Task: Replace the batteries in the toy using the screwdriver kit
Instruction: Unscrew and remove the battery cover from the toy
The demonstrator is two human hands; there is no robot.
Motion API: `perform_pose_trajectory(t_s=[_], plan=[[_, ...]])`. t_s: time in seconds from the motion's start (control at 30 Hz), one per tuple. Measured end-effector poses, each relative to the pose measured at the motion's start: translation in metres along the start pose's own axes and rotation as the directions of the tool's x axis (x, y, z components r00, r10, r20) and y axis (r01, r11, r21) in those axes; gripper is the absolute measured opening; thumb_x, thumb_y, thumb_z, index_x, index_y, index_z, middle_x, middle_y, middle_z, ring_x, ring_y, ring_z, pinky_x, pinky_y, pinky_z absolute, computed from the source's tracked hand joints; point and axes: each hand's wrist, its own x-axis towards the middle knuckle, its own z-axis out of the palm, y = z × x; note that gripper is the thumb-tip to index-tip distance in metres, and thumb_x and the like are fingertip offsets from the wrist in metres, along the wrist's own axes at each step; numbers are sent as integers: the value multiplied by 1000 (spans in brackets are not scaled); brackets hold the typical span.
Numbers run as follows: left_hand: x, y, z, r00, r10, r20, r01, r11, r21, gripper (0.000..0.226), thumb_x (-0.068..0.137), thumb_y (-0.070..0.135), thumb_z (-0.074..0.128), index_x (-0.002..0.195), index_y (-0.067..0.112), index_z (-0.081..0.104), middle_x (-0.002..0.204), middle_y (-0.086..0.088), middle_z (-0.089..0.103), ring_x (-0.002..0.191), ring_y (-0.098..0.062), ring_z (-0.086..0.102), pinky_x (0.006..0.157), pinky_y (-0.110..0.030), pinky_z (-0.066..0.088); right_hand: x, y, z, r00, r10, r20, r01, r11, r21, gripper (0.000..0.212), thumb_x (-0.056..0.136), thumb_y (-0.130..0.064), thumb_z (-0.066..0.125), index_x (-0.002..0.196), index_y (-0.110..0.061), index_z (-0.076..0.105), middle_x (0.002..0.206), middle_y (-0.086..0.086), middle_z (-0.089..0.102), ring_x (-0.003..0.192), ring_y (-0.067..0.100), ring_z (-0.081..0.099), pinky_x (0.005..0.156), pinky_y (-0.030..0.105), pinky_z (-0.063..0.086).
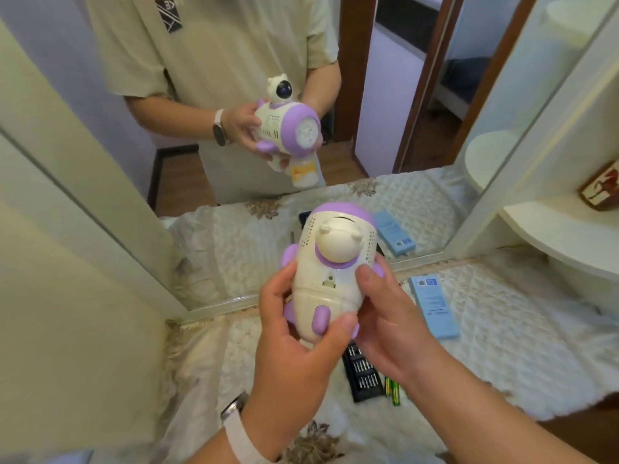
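A mirror stands close behind, a rounded shelf juts in at right, and the quilted cover lies open below. Both hands hold the toy above the screwdriver kit and batteries: the left hand grips its tail, the right hand its side. The body is cream with purple fins and a round head on top; its long axis points away, nose towards the mirror

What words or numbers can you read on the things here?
On the blue box: printed lines and a square code, too blurred to read.
On the black shirt patch: white marks, not readable.
On the toy: no words show.
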Motion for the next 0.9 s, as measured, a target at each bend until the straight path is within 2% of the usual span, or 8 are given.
perform_pose_trajectory(t_s=[0.07,0.17,0.27,0.37,0.47,0.57,0.7,0.9], plan=[[-2,-2,-13,999,-12,42,13,1000,-15,68,66,37,78,124,54,48,144,6,49,125,-13,56,96,-32,52,-1,10,7,998,-35,-43,35,999,-14,85,71,-38,83,140,-10,41,137,33,47,122,58,45,101,64,37],[-5,-2,-32,996,-8,88,5,999,32,66,66,39,77,125,53,50,141,8,53,119,-11,59,91,-27,52,-4,22,14,993,-85,-88,78,994,-72,86,72,-38,83,140,-9,40,135,32,50,122,59,44,101,74,33],[-8,-6,-47,998,-24,66,20,998,62,64,62,40,76,120,55,54,133,7,58,114,-16,61,88,-31,53,-7,30,23,981,-137,-139,111,977,-181,88,62,-46,87,134,-20,46,126,16,63,118,40,59,97,56,47],[-9,-13,-58,999,-9,40,5,995,96,63,62,40,75,119,56,55,131,2,57,110,-21,62,88,-33,53,-6,33,31,972,-165,-168,115,955,-275,82,59,-45,88,129,-28,49,119,7,69,112,29,64,93,49,50],[-6,-17,-70,994,109,8,-108,966,236,63,66,40,73,124,54,54,125,15,51,114,-19,57,93,-40,53,-6,31,34,978,-148,-148,80,917,-391,74,63,-40,79,130,-34,48,108,7,73,101,25,70,87,44,53],[-5,-16,-74,986,167,1,-161,952,259,64,64,40,75,124,53,56,119,18,49,110,-10,58,87,-28,56,-7,35,40,987,-121,-106,72,921,-383,80,63,-33,80,133,-43,43,116,3,71,104,23,69,79,38,56],[-5,-19,-73,978,211,-8,-199,934,296,67,63,43,76,127,52,56,116,17,48,106,-11,60,80,-24,57,-4,42,46,985,-128,-118,89,953,-291,76,65,-28,82,132,-43,47,125,3,66,115,28,64,98,57,47],[4,-13,-81,939,323,113,-335,802,495,63,69,48,71,129,43,53,120,13,45,102,-4,56,83,-7,44,-7,42,51,980,-129,-154,92,969,-228,61,78,-19,69,131,-40,49,124,6,66,110,31,66,87,56,54]])
